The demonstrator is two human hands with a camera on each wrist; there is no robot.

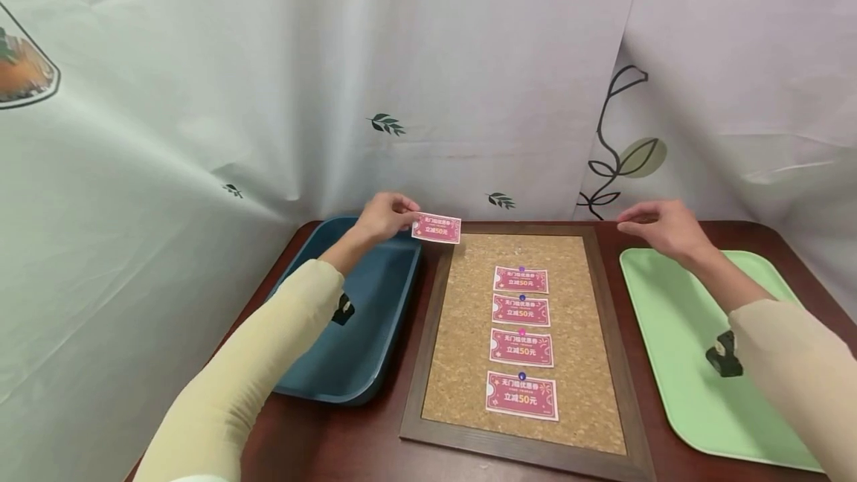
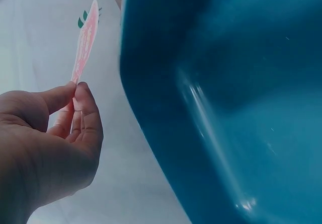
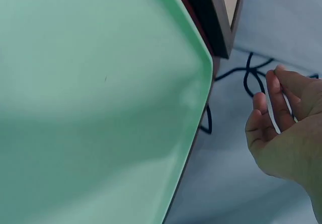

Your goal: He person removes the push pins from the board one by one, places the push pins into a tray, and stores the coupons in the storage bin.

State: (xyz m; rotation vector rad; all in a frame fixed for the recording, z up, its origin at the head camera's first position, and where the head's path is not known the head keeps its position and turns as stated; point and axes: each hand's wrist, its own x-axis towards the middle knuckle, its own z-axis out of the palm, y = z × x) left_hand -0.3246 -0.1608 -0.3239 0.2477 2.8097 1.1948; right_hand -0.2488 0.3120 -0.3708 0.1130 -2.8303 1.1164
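Observation:
My left hand (image 1: 388,218) pinches a pink-and-white paper coupon (image 1: 437,229) by its left edge, above the far right corner of the blue tray. In the left wrist view the coupon (image 2: 86,40) appears nearly edge-on between thumb and fingers. My right hand (image 1: 666,229) hovers over the far edge of the green tray (image 1: 696,363). Its thumb and index fingertips come close together in the right wrist view; whether something tiny sits between them is hidden. A corkboard (image 1: 462,363) in a brown frame lies between the trays, with several matching coupons (image 1: 521,349) pinned in a column.
The deep blue tray (image 1: 375,370) stands left of the corkboard. Push pins (image 1: 522,376) in blue, pink and purple stick up at the coupons' top edges. A dark red table (image 1: 321,437) carries everything, and a patterned white sheet (image 1: 455,80) hangs behind.

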